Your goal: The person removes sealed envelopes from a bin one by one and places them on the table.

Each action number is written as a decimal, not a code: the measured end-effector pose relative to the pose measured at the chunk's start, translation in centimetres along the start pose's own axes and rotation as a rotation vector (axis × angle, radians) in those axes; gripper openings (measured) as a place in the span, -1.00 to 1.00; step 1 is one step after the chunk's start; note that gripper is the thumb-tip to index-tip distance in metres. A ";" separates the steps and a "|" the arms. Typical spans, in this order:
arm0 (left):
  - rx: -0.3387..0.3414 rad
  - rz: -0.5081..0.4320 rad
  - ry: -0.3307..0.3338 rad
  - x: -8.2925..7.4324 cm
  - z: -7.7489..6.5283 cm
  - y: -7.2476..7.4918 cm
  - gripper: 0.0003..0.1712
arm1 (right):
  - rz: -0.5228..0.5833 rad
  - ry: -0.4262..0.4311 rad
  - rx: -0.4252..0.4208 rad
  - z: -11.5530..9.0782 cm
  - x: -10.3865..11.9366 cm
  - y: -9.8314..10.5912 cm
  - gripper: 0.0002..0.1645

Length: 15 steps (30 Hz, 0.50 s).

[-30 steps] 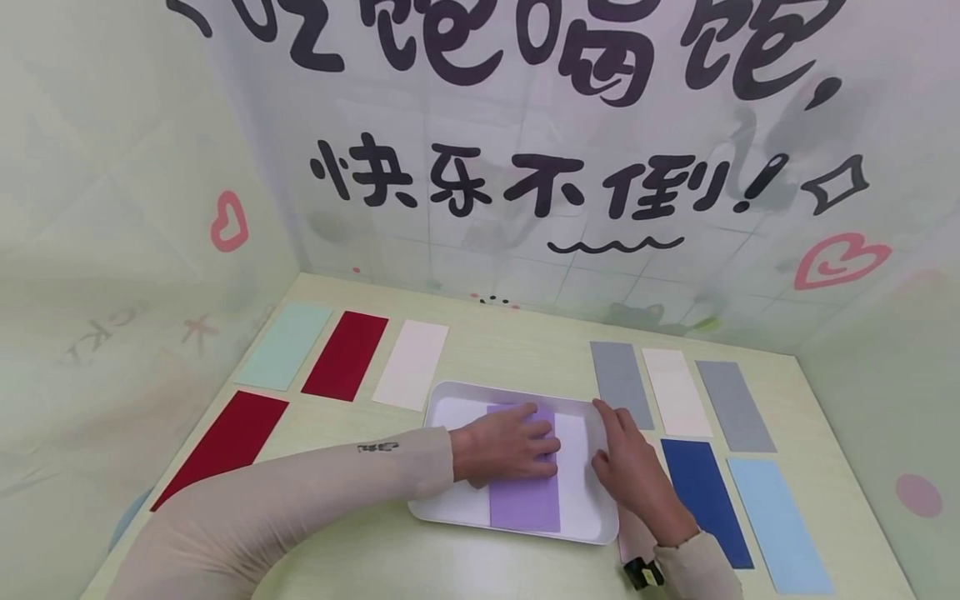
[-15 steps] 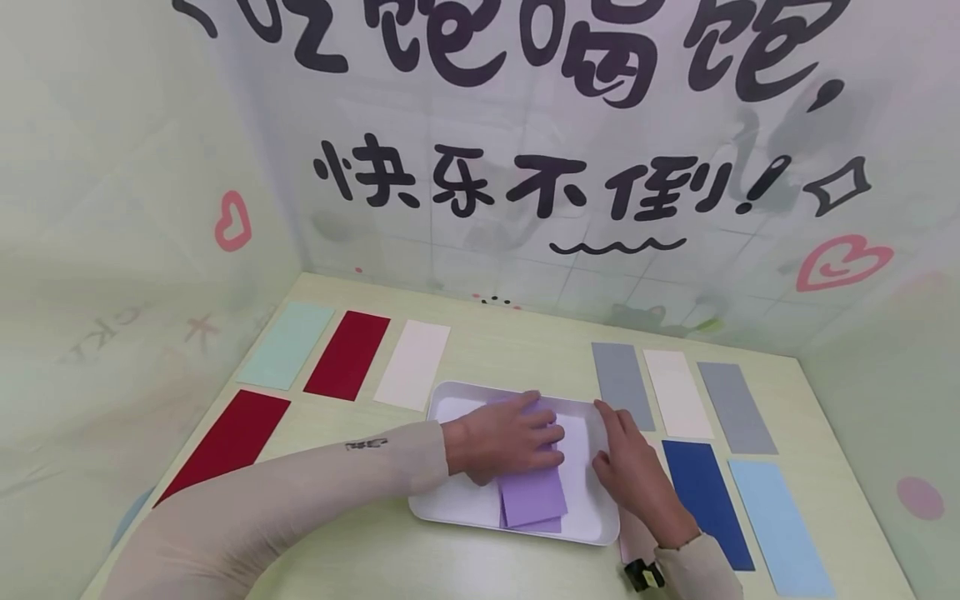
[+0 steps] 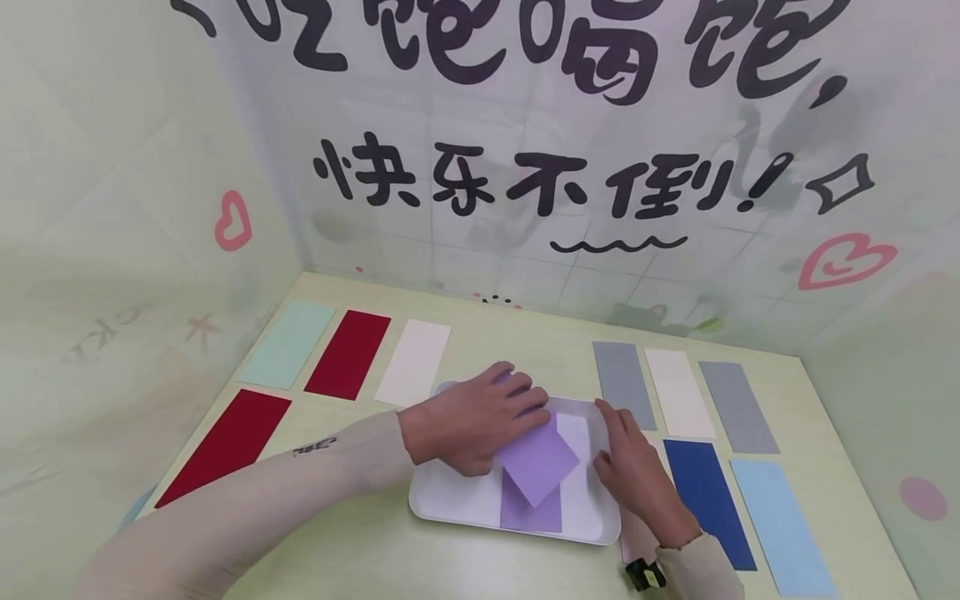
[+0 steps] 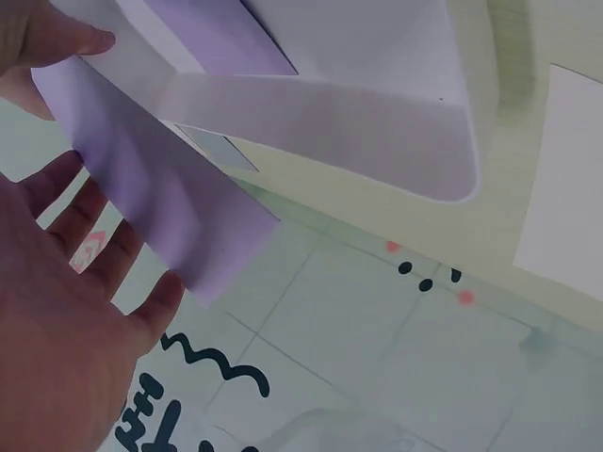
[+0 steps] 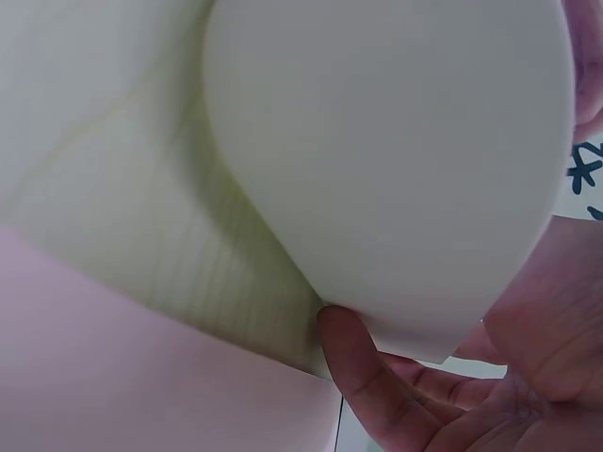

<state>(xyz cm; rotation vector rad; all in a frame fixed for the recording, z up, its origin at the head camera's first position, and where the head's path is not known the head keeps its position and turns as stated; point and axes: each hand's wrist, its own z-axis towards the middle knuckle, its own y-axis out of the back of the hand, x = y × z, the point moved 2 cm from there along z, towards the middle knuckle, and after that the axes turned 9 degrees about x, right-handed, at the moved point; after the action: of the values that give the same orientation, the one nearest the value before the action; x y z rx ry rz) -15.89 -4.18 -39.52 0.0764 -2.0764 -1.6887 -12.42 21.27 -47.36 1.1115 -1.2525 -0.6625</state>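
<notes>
My left hand [image 3: 483, 421] pinches a purple card [image 3: 538, 467] between thumb and fingers, tilted above the white tray [image 3: 450, 504]. In the left wrist view this card [image 4: 160, 188] slants past the tray's far wall [image 4: 330, 132], fingers along one side and thumb on the other. A second purple card [image 3: 536, 518] lies flat in the tray, partly covered by the raised one. My right hand [image 3: 633, 471] grips the tray's right end; in the right wrist view its fingers [image 5: 363, 377] bend against the outside of the tray [image 5: 386, 141].
Mint [image 3: 287, 346], red [image 3: 348, 354] and pale pink [image 3: 414, 362] cards lie at back left, another red card [image 3: 225, 446] nearer. On the right are grey [image 3: 625, 383], pale [image 3: 678, 392], dark blue [image 3: 708, 504] and light blue [image 3: 782, 525] cards. A printed curtain [image 3: 480, 275] stands behind.
My left hand has lifted the upper purple card from the tray and moved toward the back left; the card has turned and uncovers the one below. My right hand stays at the tray.
</notes>
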 end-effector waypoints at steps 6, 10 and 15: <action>-0.042 -0.150 0.043 0.7 -2.2 -0.6 -0.22 | 0.003 0.006 -0.013 0.1 -0.1 -0.1 -0.14; -0.066 -0.218 0.070 1.0 -3.8 -1.0 -0.19 | -0.004 0.002 -0.010 0.2 -0.1 0.0 -0.14; -0.065 -0.283 0.137 1.4 -6.1 -2.1 -0.13 | 0.000 -0.017 0.010 0.1 0.0 0.1 -0.14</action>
<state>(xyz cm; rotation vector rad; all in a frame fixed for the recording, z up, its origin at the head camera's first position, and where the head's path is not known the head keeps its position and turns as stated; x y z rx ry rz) -15.35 -10.68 -40.14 0.4726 -1.9799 -1.8541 -12.55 21.27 -47.30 1.1163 -1.2716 -0.6681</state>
